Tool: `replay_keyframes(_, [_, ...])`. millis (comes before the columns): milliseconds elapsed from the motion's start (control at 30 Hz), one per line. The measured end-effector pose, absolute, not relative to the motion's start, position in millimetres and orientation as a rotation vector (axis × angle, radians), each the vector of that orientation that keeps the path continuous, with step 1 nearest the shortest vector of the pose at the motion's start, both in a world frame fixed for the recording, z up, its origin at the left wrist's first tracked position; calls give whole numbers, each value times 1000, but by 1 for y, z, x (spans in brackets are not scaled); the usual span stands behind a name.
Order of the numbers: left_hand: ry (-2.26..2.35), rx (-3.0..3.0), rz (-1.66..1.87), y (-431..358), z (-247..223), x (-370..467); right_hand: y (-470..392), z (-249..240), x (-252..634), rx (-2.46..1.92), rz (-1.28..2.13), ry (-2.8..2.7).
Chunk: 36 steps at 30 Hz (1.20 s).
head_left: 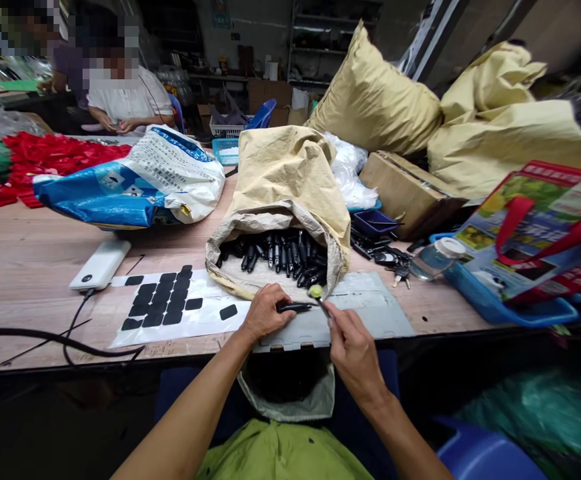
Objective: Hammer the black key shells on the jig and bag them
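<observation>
Left hand (pixel 269 312) pinched the slim black part (pixel 297 307) by its left end over the grey board (pixel 375 310), right hand (pixel 353 345) gripped a thin tool (pixel 322 305); part seemed light, stiff, probably slick, best held mid-barrel.

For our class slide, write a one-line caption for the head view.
Left hand holding a black part, right hand a slim object, before an open sack of black pieces.

A pale table (pixel 15 267) carries a power bank (pixel 101 265), a grey board (pixel 370 313) — and keys (pixel 401 273).
</observation>
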<state>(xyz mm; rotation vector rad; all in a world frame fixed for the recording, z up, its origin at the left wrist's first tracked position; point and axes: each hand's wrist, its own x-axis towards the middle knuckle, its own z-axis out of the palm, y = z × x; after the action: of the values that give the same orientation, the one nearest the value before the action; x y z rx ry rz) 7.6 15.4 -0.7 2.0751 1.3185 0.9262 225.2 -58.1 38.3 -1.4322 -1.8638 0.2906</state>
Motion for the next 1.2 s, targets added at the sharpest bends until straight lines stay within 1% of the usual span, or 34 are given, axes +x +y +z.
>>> replay_keyframes(100, [1316, 2073, 916, 15, -1, 7, -41, 48, 253, -1563, 124, -1721])
replay_keyframes(200, [1298, 2054, 901, 17, -3, 5, -16, 48, 288, -1831, -10, -1602])
replay_keyframes(300, [1288, 2057, 901, 18, -3, 5, 8, 39, 313, -2142, -7, -1548])
replay_keyframes(400, [1306, 2084, 903, 16, 0, 6, 25, 29, 320, -2288, 0, -1562])
replay_keyframes(633, [1337, 2149, 841, 10, 9, 7, 59, 16, 309, -2354, -99, -1544])
replay_keyframes(833, [1359, 2140, 827, 13, 7, 8, 69, 1, 296, -2328, -398, -1547])
replay_keyframes(967, [1321, 2088, 826, 16, 4, 6, 68, 0, 294, -2326, -432, -1582])
replay_keyframes(1067, [1260, 1893, 887, 17, 10, 4, 68, 3, 294, -2338, -429, -1590])
replay_keyframes(1200, [1294, 1291, 1111, 10, 27, 8, 69, 4, 293, -2340, -426, -1592])
